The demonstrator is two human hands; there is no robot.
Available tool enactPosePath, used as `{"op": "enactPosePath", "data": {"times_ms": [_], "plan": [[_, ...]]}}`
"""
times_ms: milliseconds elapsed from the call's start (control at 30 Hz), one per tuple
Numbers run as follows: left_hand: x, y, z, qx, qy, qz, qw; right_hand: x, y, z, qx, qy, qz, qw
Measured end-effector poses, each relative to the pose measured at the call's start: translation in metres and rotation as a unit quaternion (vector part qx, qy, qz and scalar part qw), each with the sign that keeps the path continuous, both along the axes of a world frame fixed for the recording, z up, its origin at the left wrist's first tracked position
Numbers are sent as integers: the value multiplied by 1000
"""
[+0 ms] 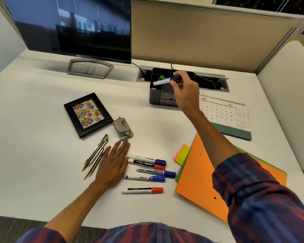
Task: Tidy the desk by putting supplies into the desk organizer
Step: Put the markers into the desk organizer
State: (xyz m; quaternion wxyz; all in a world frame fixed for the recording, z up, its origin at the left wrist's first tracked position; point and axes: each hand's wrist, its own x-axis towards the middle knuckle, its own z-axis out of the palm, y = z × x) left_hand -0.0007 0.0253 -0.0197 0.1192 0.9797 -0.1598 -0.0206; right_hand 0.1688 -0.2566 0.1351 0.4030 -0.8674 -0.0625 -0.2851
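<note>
The right hand [183, 86] reached over the black desk organizer [158, 98], fingers pinched round the dark cap end of a whiteboard marker [162, 81] held nearly level above the open top compartments, where a green-capped marker [161, 77] already stood. The left hand [112, 163] lay flat on the white desk [42, 172], fingers straight, holding nothing, between 4 pencils [95, 156] and 5 loose markers [147, 170]. Near its fingertips sat a grey hole punch [122, 129], beside a framed birthday picture [87, 114]. Sticky notes [181, 153] rested against an orange folder [200, 181] below a June desk calendar [224, 112].
</note>
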Motion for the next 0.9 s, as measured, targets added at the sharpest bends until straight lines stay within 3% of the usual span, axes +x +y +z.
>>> {"op": "enactPosePath", "data": {"times_ms": [433, 667, 900], "plan": [[-1, -1, 1, -5, -2, 5, 1000, 62, 22, 4, -152, 57, -63, 985], [-2, -1, 1, -6, -1, 6, 1000, 67, 26, -5, -114, 103, -33, 988], [-2, -1, 1, -10, 0, 6, 1000, 51, 17, -8, -220, 138, -2, 966]]}}
